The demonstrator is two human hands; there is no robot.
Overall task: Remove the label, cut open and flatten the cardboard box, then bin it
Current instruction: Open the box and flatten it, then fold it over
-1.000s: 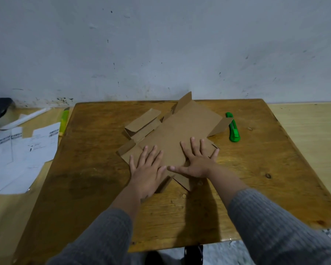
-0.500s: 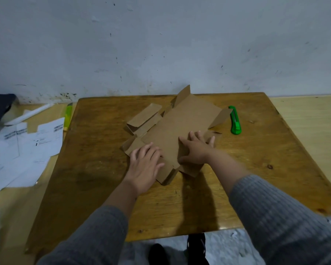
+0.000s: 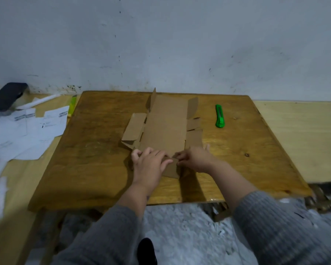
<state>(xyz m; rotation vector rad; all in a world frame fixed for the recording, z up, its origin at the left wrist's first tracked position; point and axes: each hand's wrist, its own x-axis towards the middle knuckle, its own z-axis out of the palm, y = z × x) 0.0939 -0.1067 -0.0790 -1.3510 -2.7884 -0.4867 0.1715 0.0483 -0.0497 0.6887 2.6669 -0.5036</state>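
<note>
Two hands, left hand (image 3: pixel 150 165), right hand (image 3: pixel 196 159), gripping flattened cardboard box (image 3: pixel 166 129) on table (image 3: pixel 96 150)

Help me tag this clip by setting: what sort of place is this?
Probably a makeshift packing or sorting corner: a bare wooden table against a scuffed wall, a green utility knife, and loose printed labels beside an opened cardboard box.

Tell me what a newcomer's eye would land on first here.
The opened cardboard in the middle of the table, mostly flat with a few flaps standing at its far end. Both hands are on its near edge, the left hand beside the right hand, fingers curled at a flap. Next, the bright green cutter lying right of the cardboard, and white papers scattered left of the table.
</note>
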